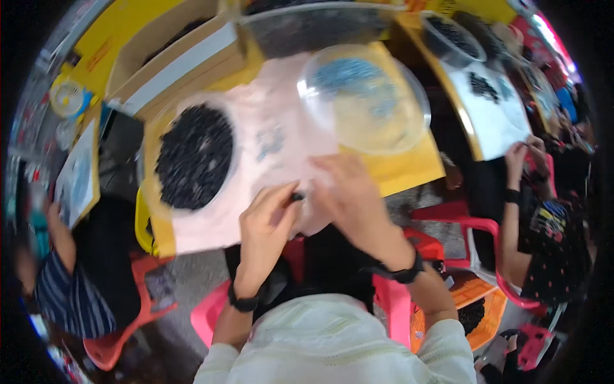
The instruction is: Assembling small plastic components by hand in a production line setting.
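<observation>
My left hand (265, 214) is closed, pinching a small black piece (297, 196) between thumb and fingertips. Beside it, my right hand (355, 208) is smeared by motion, so whether its fingers grip anything is unclear. Both hands are over the near edge of a pale pink cloth (211, 229). To the left is a clear round tub (238, 160) full of small black pieces (195, 157). A few small greyish pieces (270, 141) lie on the cloth. Beyond my right hand, another clear round tub (422, 118) contains small bluish pieces (352, 75).
A cardboard box (182, 67) and a clear bin (313, 32) of dark pieces stand at the back. Co-workers sit left and right; the right one's hands (526, 150) are at a white-topped board (495, 134). An orange crate (489, 297) is on the floor at my right.
</observation>
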A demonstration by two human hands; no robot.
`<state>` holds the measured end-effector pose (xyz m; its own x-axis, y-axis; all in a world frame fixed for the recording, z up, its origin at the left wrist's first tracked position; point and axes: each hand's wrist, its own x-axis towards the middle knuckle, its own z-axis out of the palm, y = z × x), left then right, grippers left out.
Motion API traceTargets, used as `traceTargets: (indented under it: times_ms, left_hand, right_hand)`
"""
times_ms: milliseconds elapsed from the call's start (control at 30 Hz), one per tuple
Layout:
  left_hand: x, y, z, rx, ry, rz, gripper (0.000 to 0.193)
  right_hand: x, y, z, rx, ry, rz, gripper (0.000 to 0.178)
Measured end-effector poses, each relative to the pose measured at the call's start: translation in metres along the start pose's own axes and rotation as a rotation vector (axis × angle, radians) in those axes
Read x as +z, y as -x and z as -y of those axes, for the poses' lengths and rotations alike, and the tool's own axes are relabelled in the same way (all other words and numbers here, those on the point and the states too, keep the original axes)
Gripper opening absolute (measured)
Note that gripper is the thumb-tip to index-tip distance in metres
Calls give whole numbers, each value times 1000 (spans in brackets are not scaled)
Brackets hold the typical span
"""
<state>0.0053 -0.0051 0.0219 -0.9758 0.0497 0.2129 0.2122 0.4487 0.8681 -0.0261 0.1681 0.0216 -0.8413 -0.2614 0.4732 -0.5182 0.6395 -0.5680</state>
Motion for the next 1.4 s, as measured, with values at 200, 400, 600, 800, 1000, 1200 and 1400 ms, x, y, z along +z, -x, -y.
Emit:
traceTargets:
  times_ms: [200, 400, 600, 800, 1000, 1200, 1400]
  left_hand:
    - [14, 5, 16, -111, 52, -5, 19]
    - [25, 5, 25, -82, 146, 0, 18]
    - [16, 5, 28, -75, 134, -9, 24]
    - [10, 3, 25, -20, 47, 28, 22]
    - [-9, 13, 42, -82, -25, -164, 19]
    - [4, -10, -7, 374, -400, -95, 32]
    - [25, -38, 3, 537, -379, 268, 31]
  right_hand:
    - [27, -16, 1, -179, 25, 139, 32]
    - [54, -11, -9, -133, -33, 67, 54]
    - [68, -12, -8, -170, -66, 213, 60]
    - [66, -12, -8, -146, -19, 210, 59]
    - [60, -13, -6, -163, -9, 252, 55]
    - [62, -13, -12, -273, 37, 272, 57]
    - [54, -6, -12, -329, 18, 207, 57]
